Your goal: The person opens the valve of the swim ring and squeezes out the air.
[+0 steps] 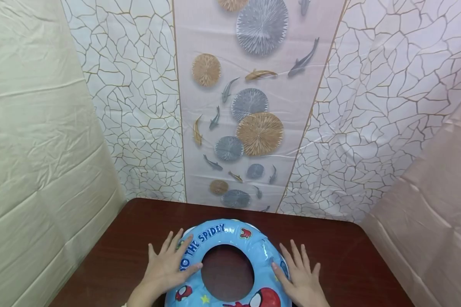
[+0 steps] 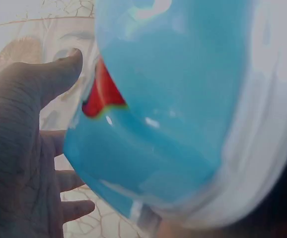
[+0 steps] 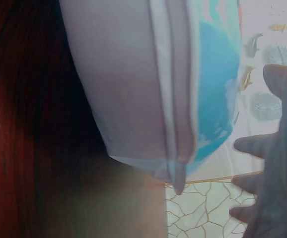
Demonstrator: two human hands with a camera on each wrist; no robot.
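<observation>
Occupying the near middle part of the dark brown table [image 1: 342, 247], a blue inflated ring [image 1: 230, 232] is shown with its printed side up, and its lower edge is cut by the border of the head view. Through its round hole, the table surface can be seen. On the ring, the words "THE SPIDEY" can be read, and it is decorated also with a yellow star [image 1: 205, 299] and a red masked head [image 1: 269, 297].

By the left hand [image 1: 165, 264], the left side of the ring is partly covered; its fingers and thumb are spread, and nothing is gripped by it. The right hand [image 1: 301, 277] is held at the right side with its fingers likewise spread. In the right wrist view, some space is seen between these fingers and the ring; whether the ring is touched by either hand cannot be told surely. A whitish underside with a raised seam [image 3: 171, 89] is shown there.

Behind the table, a backdrop [image 1: 230, 128] printed with fish and round shapes is hung, and beige cloth [image 1: 34, 170] is seen at the left.
</observation>
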